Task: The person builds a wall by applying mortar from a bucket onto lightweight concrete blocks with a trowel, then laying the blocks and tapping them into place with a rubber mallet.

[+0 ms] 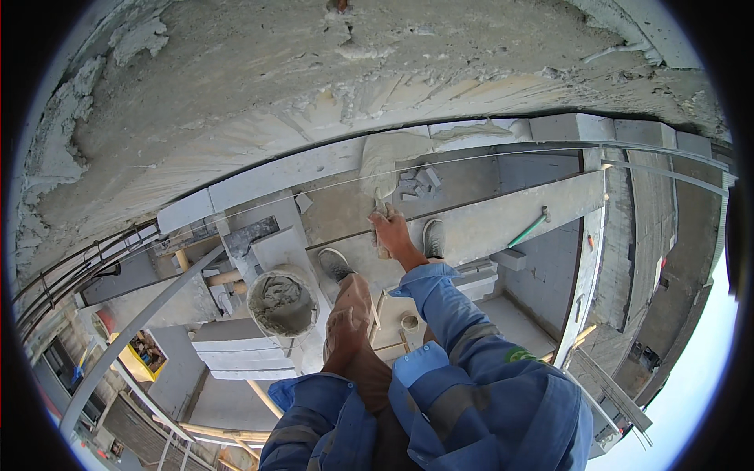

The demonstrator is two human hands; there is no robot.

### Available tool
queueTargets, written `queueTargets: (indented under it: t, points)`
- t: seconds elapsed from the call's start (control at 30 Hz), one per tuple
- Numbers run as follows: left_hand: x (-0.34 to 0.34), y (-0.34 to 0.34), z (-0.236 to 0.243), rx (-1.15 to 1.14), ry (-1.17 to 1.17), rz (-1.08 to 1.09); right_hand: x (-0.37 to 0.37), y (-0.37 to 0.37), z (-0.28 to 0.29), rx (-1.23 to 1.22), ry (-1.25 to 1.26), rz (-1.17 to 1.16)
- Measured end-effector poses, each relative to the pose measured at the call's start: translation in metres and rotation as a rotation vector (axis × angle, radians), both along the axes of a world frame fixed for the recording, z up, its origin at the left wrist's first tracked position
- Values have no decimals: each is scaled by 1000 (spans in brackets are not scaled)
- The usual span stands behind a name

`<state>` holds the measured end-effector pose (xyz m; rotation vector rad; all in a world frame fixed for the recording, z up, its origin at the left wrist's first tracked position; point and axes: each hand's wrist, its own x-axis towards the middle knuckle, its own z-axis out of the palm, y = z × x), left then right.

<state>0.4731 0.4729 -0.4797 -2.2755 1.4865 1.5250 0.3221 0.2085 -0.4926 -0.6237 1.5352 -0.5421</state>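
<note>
My right hand (391, 230) is closed round the handle of a trowel (380, 171), its blade coated in wet grey mortar. The blade lies at the edge of a course of pale blocks (275, 174), where mortar (397, 145) is spread on top. My left hand (344, 334) is low by my left trouser leg, apparently resting on it, its fingers not distinguishable. Left of that leg stands a bucket (253, 302) holding grey mortar. Both my shoes are on a grey plank platform (471, 228) below the blocks.
A taut string (314, 186) runs along the blocks beneath a rough concrete face (259, 86). A green-handled hammer (528, 228) lies on the platform at right. Broken block pieces (420, 182) lie past my feet. Stacked blocks (239, 349) stand left; a metal pole (133, 330) slants there.
</note>
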Motion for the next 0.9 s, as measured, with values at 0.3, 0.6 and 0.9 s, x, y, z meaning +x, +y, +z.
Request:
queueTargets:
  t: [0.3, 0.6, 0.9]
  points:
    - [-16, -3, 0, 34, -34, 17, -114, -29, 18, -370, 729, 396]
    - [-33, -8, -3, 112, 20, 36, -173, -45, 16, -154, 425, 275]
    - [-38, -17, 1, 84, -40, -62, -232, -38, 34, -8, 400, -105]
